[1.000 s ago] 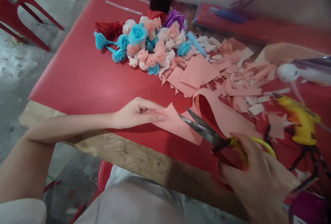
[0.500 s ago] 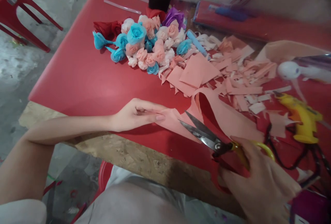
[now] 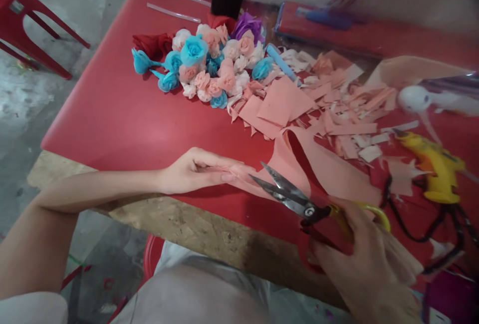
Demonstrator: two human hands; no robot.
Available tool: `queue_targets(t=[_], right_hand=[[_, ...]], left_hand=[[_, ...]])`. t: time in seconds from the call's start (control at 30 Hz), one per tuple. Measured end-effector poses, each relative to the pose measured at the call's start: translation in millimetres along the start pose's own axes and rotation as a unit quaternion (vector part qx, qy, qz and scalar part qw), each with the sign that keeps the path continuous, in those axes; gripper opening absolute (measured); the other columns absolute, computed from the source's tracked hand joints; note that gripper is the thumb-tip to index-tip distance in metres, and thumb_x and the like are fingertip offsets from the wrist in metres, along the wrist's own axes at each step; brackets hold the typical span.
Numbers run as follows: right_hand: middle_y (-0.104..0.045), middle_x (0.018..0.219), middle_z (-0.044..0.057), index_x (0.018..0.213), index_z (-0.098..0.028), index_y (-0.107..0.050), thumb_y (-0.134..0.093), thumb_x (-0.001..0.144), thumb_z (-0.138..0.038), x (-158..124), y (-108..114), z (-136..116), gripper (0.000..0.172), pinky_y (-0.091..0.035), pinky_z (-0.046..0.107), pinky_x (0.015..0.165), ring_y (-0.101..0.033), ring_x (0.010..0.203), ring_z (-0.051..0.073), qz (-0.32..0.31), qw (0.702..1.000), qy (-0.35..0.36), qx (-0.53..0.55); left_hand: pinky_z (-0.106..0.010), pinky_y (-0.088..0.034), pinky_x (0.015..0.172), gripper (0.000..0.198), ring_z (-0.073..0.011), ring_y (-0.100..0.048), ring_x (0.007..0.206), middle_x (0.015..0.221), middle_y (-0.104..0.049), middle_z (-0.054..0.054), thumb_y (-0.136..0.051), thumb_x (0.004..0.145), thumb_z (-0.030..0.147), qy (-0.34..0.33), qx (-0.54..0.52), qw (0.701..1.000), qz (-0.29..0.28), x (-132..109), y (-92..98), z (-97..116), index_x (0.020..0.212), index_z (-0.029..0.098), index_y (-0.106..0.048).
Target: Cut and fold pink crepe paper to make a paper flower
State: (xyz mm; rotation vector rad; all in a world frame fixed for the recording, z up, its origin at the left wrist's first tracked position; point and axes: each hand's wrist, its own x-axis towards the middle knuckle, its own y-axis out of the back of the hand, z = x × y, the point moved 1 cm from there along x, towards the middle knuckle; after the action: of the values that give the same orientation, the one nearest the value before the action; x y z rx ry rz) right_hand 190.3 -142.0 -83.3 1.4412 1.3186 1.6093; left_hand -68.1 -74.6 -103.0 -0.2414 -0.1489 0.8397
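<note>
My left hand (image 3: 200, 170) pinches the end of a long strip of peach crepe paper (image 3: 337, 164) between thumb and fingers. The strip curls up in a loop and runs on to the right over the red tabletop. In my right hand (image 3: 362, 259) is a pair of scissors (image 3: 295, 201) with yellow and red handles. The blades stand apart, pointing left at the strip close to my left fingertips. Whether they touch the paper I cannot tell. Beyond the strip lie cut peach paper squares (image 3: 277, 104).
Paper roses (image 3: 194, 50) in blue, peach and white are heaped at the back. Paper scraps (image 3: 348, 109) spread to the right of them. A yellow glue gun (image 3: 439, 169) with a black cord lies at right. A red stool (image 3: 26, 14) stands on the floor at left.
The scissors have moved slightly left, nearer my left fingertips, with the blades still apart. The strip's held end has shifted and folded a little in my left hand.
</note>
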Motion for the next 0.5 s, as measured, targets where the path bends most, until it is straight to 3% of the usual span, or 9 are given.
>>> queue_targets(t=[0.2, 0.5], right_hand=[[-0.062, 0.06, 0.004, 0.095, -0.018, -0.056, -0.058, 0.066, -0.034, -9, -3, 6, 0.033, -0.045, 0.025, 0.04, -0.061, 0.046, 0.019, -0.016, 1.0, -0.001, 0.01], [-0.063, 0.061, 0.002, 0.094, -0.023, -0.059, -0.062, 0.061, -0.04, -12, -4, 5, 0.037, -0.043, 0.029, 0.043, -0.061, 0.046, 0.021, -0.04, 0.997, -0.051, -0.029]], left_hand=[[-0.034, -0.038, 0.105, 0.025, -0.0193, -0.057, 0.112, 0.117, -0.062, -0.006, -0.053, 0.089, 0.027, -0.001, -0.03, 0.998, -0.046, 0, -1.6, 4, 0.111, 0.024, -0.064], [-0.034, -0.042, 0.101, 0.029, -0.0203, -0.058, 0.111, 0.115, -0.064, -0.009, -0.053, 0.088, 0.029, 0.013, -0.023, 0.999, -0.036, 0, -5.4, 5, 0.112, 0.019, -0.064]])
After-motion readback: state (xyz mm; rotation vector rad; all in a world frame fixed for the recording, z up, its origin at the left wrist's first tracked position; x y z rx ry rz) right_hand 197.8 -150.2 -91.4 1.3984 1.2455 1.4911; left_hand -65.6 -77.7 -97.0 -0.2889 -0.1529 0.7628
